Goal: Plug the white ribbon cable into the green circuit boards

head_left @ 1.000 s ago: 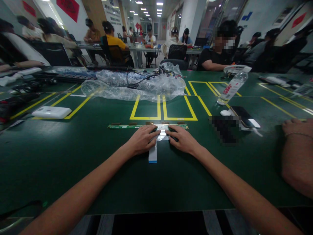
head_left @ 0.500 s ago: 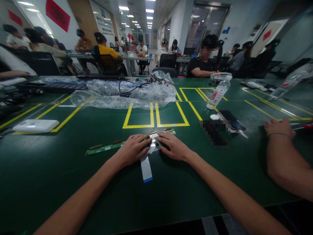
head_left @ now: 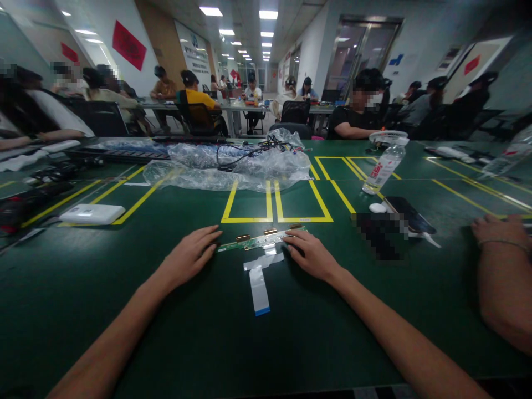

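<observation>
A long, narrow green circuit board [head_left: 254, 242] with several brown-gold strips along its far edge lies on the green table. My left hand [head_left: 189, 255] is around its left part, fingers over it and thumb on the near side, hiding that end. My right hand [head_left: 313, 255] holds the right part, fingertips on the board and thumb in front. A white flat ribbon cable [head_left: 260, 291] with a blue end is attached at the board's middle. It runs towards me with folds, lying on the table between my hands.
Beyond the board lie yellow tape outlines [head_left: 247, 220] and crumpled clear plastic wrap [head_left: 233, 177] with black cables. A white device [head_left: 92, 214] is at left. A bottle [head_left: 384, 169], a phone [head_left: 409, 215] and a co-worker's arm [head_left: 502, 266] are at right.
My left hand has moved left from the cable joint to the board's left part. My right hand has shifted slightly away from the joint, so the board's middle now shows. The view has turned slightly.
</observation>
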`<state>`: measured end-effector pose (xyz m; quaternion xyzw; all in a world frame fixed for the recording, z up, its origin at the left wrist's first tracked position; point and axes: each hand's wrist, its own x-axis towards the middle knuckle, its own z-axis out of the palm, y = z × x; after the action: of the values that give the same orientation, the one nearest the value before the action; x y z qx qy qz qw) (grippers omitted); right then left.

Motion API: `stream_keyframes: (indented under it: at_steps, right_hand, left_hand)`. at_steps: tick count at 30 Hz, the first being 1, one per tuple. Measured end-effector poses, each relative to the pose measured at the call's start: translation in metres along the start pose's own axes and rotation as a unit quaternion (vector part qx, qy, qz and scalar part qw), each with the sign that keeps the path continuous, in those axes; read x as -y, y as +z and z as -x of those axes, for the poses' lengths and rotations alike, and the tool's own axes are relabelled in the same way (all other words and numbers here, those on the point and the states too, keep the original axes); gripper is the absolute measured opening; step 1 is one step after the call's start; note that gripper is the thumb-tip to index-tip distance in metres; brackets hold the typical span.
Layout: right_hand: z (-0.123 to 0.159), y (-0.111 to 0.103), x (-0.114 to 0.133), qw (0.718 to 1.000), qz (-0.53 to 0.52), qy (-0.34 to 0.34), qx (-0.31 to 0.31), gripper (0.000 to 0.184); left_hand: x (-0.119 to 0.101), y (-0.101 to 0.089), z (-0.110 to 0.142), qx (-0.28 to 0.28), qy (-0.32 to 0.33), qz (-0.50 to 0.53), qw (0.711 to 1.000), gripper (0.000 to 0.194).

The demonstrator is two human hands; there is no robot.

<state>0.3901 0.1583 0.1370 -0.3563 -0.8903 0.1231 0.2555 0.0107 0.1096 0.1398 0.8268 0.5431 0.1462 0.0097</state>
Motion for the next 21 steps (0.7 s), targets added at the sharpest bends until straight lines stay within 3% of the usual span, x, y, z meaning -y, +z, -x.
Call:
stream_keyframes:
  at_steps: [3, 5, 8, 11, 15, 18, 21]
  right_hand:
    - [0.000, 0.002, 0.000, 1.000, -0.011, 0.004, -0.004, 0.032]
    - [-0.001, 0.002, 0.000, 1.000, -0.014, 0.005, -0.007, 0.033]
    - [-0.001, 0.002, -0.001, 1.000, -0.017, 0.011, -0.016, 0.033]
    - [-0.001, 0.001, -0.001, 0.999, -0.023, 0.018, -0.024, 0.032]
    - [0.000, -0.001, -0.003, 0.999, -0.031, 0.024, -0.033, 0.030]
    - [0.001, -0.002, -0.004, 0.998, -0.034, 0.026, -0.038, 0.030]
    - [0.001, -0.001, -0.003, 0.998, -0.035, 0.029, -0.035, 0.030]
  left_hand:
    - [-0.051, 0.017, -0.028, 0.043, 0.092, 0.027, 0.994, 0.048]
    - [-0.073, 0.027, -0.042, 0.067, 0.131, 0.044, 0.988, 0.049]
    - [-0.089, 0.036, -0.053, 0.090, 0.153, 0.052, 0.983, 0.049]
    - [-0.084, 0.035, -0.051, 0.103, 0.126, 0.038, 0.986, 0.052]
    - [-0.038, 0.021, -0.031, 0.098, -0.003, -0.011, 0.995, 0.056]
    - [0.025, 0.007, -0.007, 0.084, -0.144, -0.063, 0.984, 0.060]
    - [0.086, -0.001, 0.020, 0.081, -0.283, -0.098, 0.951, 0.064]
